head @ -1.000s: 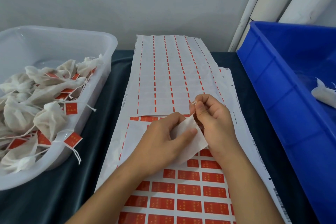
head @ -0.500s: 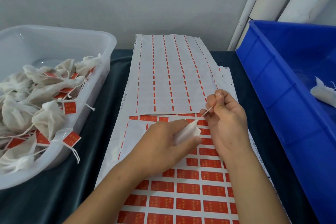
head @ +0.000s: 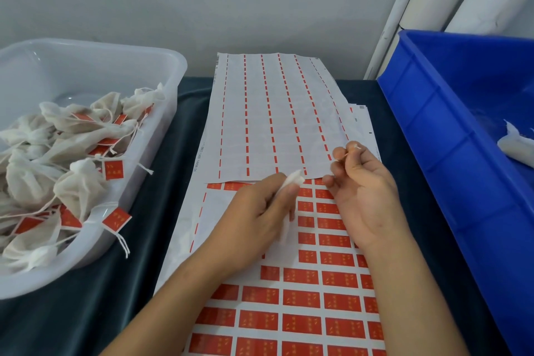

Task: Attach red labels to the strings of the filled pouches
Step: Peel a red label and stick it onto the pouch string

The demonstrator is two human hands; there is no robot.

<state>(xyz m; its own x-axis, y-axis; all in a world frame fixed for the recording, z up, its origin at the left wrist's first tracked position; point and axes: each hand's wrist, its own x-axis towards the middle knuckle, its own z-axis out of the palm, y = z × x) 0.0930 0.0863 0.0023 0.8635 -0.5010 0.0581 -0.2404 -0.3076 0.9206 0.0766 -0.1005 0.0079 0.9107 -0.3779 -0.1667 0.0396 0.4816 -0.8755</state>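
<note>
Pouch [head: 291,182], white and small, sits gripped in the left hand [head: 260,220] above the sheet of red labels [head: 300,300]. Right hand [head: 361,185] pinches the string [head: 351,151] between thumb and fingertip, just beside the left. Clear tub [head: 173,89] at left holds labelled pouches [head: 72,159]; blue bin [head: 450,153] at right.

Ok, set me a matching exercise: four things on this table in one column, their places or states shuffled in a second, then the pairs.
1. clear tub
2. blue bin
3. left hand
4. right hand

A. pinches a thin string
B. holds a white pouch
C. far right
D. full of labelled pouches

Pairs: 1-D, 2-C, 3-B, 4-A
</note>
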